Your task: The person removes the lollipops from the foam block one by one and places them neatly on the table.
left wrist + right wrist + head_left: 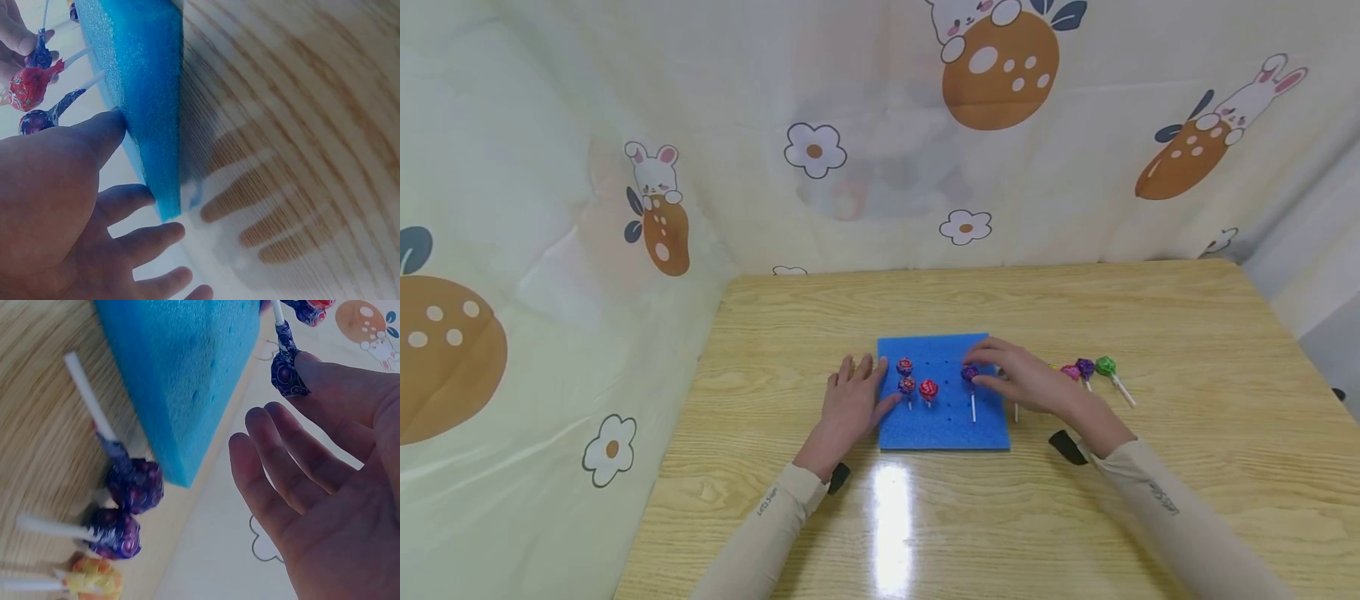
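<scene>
My right hand point(1026, 379) pinches the wrapper of a purple lollipop point(289, 372) between thumb and finger, its white stick hanging down over the blue foam block point(943, 437). Small holes dot the foam's top. Spread out at the block's left edge, my left hand point(850, 400) touches it with thumb and fingers. A red lollipop point(928, 389) and two dark, red-patterned lollipops point(905, 366) stand stick-down in the foam's left part. In the left wrist view, one dark lollipop point(37, 120) is just beyond the left thumb.
To the right of the foam lie several loose lollipops, including a green lollipop point(1105, 365), a pink lollipop point(1070, 372) and a yellow lollipop point(97, 579). My right hand partly covers this group. A patterned curtain point(880, 208) hangs behind the wooden table point(820, 308).
</scene>
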A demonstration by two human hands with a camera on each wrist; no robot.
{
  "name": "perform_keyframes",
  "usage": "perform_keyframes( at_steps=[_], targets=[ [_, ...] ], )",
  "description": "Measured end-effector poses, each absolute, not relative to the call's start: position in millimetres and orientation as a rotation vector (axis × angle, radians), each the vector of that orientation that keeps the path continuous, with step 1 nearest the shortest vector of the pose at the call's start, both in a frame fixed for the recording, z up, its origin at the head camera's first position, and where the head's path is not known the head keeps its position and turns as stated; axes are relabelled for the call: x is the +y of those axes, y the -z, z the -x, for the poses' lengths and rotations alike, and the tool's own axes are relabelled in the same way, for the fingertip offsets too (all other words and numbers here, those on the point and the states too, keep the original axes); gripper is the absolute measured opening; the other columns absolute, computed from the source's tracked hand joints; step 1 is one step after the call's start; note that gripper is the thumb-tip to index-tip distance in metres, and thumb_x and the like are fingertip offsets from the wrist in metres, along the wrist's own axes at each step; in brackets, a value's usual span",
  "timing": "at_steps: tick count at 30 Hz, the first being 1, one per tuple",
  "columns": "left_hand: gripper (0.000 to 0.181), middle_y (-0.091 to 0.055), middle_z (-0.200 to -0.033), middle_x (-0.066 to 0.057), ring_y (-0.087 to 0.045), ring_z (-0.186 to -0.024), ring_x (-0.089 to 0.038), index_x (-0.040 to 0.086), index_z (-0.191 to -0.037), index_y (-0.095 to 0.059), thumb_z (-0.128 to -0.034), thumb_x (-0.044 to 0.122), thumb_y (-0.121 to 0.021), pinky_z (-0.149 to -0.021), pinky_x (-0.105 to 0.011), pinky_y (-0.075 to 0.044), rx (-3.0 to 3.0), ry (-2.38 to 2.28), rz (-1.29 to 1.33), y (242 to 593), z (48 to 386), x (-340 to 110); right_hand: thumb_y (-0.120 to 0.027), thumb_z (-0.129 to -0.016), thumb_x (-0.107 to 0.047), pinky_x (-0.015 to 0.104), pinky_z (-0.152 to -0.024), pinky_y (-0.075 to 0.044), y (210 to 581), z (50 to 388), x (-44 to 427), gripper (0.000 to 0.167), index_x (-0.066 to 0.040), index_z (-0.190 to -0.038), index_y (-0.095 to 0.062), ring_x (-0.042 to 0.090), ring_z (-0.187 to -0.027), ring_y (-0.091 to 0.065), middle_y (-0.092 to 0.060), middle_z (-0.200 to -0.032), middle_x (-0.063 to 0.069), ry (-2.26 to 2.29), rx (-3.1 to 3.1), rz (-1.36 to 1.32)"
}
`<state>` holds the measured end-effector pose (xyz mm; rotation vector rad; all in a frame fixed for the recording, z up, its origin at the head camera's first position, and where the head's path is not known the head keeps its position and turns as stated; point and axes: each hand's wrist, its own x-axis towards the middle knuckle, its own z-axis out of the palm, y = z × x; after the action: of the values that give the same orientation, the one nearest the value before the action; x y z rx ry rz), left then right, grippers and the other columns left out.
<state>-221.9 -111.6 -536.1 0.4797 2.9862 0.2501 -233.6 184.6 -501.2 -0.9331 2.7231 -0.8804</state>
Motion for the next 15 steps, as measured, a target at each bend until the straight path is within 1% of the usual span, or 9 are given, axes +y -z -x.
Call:
perform_keyframes(
  at_steps=[7, 15],
  targets=[
    [0.068, -0.038, -0.160, -0.015, -0.028, -0.150, -0.044, 0.018, -0.156, -0.039, -0.1008, 0.056, -0.050, -0.114, -0.060, -0.035, 2.997, -0.256, -0.493, 536, 221, -112, -0.063, -0.100, -0.013, 0.048, -0.087, -0.056, 500, 228, 198, 0.030, -0.004, -0.129, -0.065, 0.030, -0.113, -0.062, -0.060, -0.132, 0.014, 0.936, 2.728, 0.894],
    [0.067, -0.039, -0.160, -0.016, -0.028, -0.150, -0.044, 0.018, -0.156, -0.040, -0.1008, 0.055, -0.050, -0.114, -0.060, -0.034, 3.000, -0.260, -0.496, 536, 221, -112, -0.064, -0.099, -0.009, 0.039, -0.085, -0.058, 502, 224, 218, 0.028, -0.001, -0.125, -0.065, 0.029, -0.108, -0.067, -0.063, -0.124, 0.012, 0.989, 2.755, 0.858]
  ],
)
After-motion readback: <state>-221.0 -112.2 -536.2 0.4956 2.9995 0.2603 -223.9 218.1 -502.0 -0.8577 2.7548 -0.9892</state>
